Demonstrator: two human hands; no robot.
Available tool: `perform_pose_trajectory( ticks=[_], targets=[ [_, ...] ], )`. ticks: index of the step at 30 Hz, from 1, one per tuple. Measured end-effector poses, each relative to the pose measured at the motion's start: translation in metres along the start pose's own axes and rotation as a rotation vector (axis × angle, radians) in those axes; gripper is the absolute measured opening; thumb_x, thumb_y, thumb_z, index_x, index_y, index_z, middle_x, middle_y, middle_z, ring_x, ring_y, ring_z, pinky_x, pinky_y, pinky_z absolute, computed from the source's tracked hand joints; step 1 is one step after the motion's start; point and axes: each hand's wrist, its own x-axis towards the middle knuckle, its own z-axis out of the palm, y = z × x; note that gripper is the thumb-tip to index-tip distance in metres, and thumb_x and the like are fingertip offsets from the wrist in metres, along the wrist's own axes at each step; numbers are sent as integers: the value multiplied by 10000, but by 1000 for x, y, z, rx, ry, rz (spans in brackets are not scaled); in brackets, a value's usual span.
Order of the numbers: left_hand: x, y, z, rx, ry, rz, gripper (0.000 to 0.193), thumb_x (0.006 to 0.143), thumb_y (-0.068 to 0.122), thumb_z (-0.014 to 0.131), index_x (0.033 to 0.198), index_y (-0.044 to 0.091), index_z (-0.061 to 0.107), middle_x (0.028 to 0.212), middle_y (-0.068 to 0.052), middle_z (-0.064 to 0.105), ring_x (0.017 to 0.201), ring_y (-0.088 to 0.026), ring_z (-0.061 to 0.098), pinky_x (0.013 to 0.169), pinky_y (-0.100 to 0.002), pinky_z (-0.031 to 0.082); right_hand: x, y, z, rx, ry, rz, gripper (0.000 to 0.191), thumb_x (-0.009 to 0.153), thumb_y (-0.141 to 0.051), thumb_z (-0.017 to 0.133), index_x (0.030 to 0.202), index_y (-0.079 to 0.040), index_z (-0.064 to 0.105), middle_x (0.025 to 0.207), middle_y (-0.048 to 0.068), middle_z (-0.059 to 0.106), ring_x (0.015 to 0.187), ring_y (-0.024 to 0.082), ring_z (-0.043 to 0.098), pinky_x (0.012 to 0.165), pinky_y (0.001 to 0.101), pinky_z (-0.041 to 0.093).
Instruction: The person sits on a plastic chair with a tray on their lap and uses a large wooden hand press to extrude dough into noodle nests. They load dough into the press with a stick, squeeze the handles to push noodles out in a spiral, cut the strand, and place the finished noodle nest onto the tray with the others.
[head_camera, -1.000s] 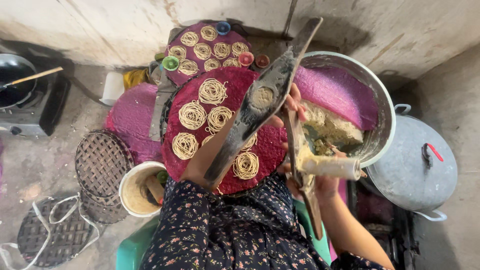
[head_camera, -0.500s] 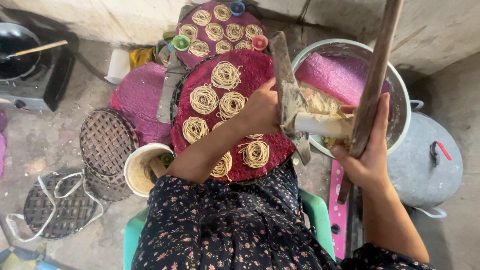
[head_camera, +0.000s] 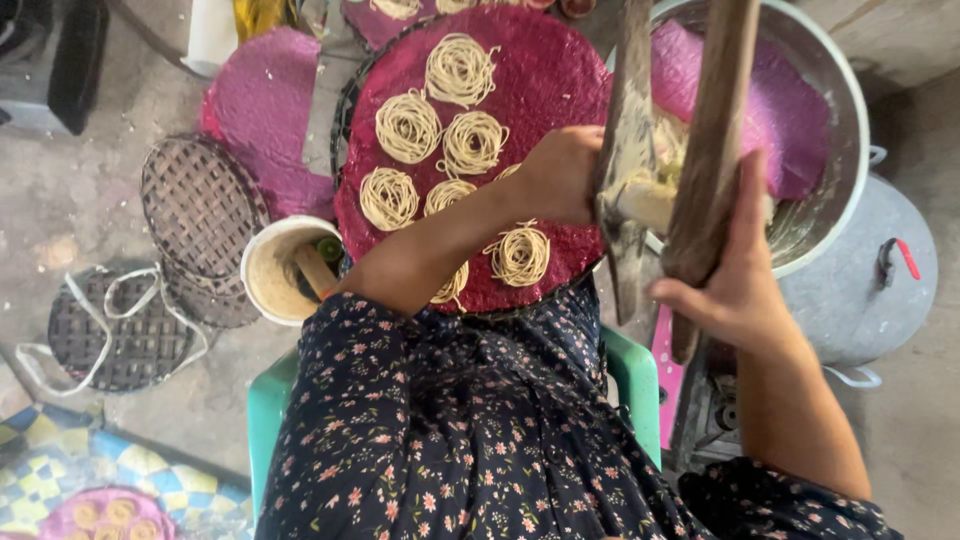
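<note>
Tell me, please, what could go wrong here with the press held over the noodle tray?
The left hand and right hand hold the wooden press right beside the tray; a slip might crush the noodle nests. The tray seems to rest on the lap, so leaning could tip it. Dough in the bowl may drip off the press.

The long wooden press handle (head_camera: 712, 150) runs off the top edge at twelve o'clock. The left hand (head_camera: 560, 175) hides part of the round magenta mat (head_camera: 540, 80) and its fingertips disappear behind the metal press plate (head_camera: 628, 150). At eleven o'clock, a second magenta tray (head_camera: 400, 10) is cropped.
</note>
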Motion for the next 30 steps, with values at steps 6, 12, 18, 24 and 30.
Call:
perform_pose_trajectory(
  ticks=[6,12,18,24,30],
  targets=[
    [31,-2,-16,-578,-278,193,809,756,245,955,1423,100,520,1394,-95,584,1225,-259,644,1123,-421,515,-29,18,-8,1241,-507,413,1405,672,-599,912,1676,-64,87,1374,290,530,1140,361,614,945,492,533],
    [79,16,-39,-1559,-567,581,982,802,-63,679,1610,397,364,1629,112,452,1463,-140,456,1278,-363,359,-66,27,-2,1416,-678,453,1375,590,-683,941,1563,49,302,1262,282,605,1090,386,656,858,498,581],
    [80,-9,-12,-1650,-219,294,550,960,160,639,1497,141,522,1494,-87,569,1398,-185,534,1266,-352,391,-68,59,-38,1295,-565,536,1311,597,-665,909,1519,43,302,1163,241,590,998,367,640,789,465,549],
    [71,-87,1,-1576,152,-35,644,986,518,501,1224,-54,677,1198,-205,729,1149,-241,727,1078,-376,583,-54,104,-38,1119,-508,697,1000,783,-527,798,1531,-13,379,1163,238,617,1012,329,602,820,402,476],
    [48,-102,-4,-1438,158,19,571,1005,580,487,1061,53,698,1037,-95,731,894,-205,727,756,-368,603,-48,103,-23,984,-466,694,910,728,-439,808,1422,49,481,1184,174,607,1046,264,594,857,362,487]
  ],
)
